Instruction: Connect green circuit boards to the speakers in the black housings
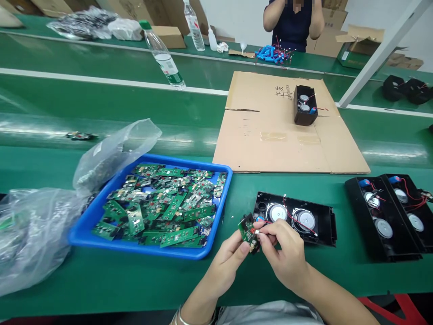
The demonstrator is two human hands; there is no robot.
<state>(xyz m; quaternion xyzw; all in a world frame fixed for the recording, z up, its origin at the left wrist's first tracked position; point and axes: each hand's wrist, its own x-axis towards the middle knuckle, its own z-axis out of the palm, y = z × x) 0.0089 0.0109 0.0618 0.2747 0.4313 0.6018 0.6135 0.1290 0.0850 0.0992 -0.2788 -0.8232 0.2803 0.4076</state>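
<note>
The left hand (230, 255) is pinching a small green circuit board (248, 229) by its lower edge, tilting it up just in front of the open black speaker housing (324, 221) lying on the green worktop (101, 280). The right hand (286, 253) is pinching a small white connector (257, 232) on the red wire (297, 220) running from the housing, pressing it against the board. To seat it well, the board is probably best braced close to the socket, with the plug going in straight and the wire left slack. A blue tray (223, 198) of similar boards is sitting to the left.
</note>
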